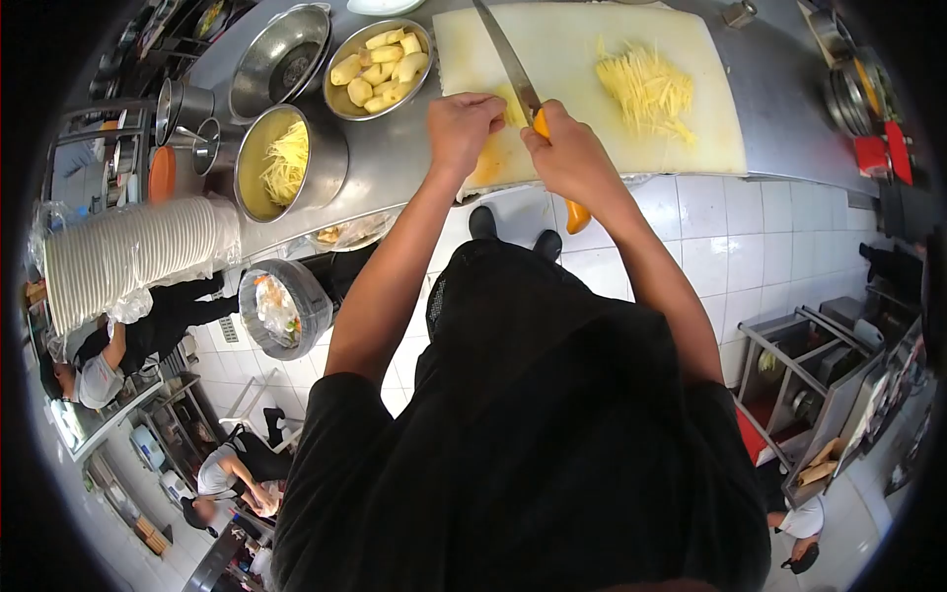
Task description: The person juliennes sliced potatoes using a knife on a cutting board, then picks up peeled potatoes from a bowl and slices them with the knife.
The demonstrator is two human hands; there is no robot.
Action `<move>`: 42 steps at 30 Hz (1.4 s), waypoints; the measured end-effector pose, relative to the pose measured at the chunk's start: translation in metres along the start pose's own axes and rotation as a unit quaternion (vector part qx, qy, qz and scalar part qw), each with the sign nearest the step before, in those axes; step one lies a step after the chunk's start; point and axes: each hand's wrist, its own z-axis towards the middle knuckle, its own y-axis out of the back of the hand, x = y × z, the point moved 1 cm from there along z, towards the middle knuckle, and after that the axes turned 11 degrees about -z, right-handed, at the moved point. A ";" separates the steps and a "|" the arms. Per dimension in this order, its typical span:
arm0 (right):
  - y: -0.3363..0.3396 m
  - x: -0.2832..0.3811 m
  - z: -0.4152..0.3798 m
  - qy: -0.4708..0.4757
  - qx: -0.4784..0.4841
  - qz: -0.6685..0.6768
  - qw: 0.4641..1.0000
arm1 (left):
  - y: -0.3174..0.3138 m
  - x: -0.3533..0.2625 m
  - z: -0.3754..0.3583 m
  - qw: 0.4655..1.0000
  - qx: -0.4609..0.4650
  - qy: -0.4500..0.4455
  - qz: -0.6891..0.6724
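My right hand [572,158] is closed round the orange handle of a kitchen knife [513,59], whose long blade points away from me over the white cutting board [710,118]. Just left of the blade, my left hand [462,133] has its fingers bent together against a small pale-yellow patch of potato slices [512,105], partly hidden by hand and knife. On the right half of the board lies a loose pile of thin potato strips [646,91].
Left of the board are a bowl of peeled potatoes [380,69], a pot of potato strips [284,168] and a metal colander [286,59]. Stacked plates [138,252] line the counter's left end. A lined waste bin [314,306] stands below. Other people work at the lower left and lower right.
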 end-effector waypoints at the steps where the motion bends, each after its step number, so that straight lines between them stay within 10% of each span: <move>1: 0.002 -0.001 -0.002 -0.004 0.003 0.003 1.000 | 0.000 0.000 0.000 1.000 0.001 0.004 0.014; 8: 0.008 -0.019 -0.019 -0.010 -0.012 0.014 1.000 | -0.009 -0.009 -0.012 0.973 -0.016 -0.063 0.220; 17: 0.010 -0.042 -0.032 -0.052 0.007 0.049 0.997 | -0.007 0.000 -0.003 0.815 0.109 -0.378 0.426; 42: 0.019 -0.066 -0.053 -0.115 0.031 0.125 0.985 | -0.030 0.003 0.006 0.699 0.225 -0.382 0.561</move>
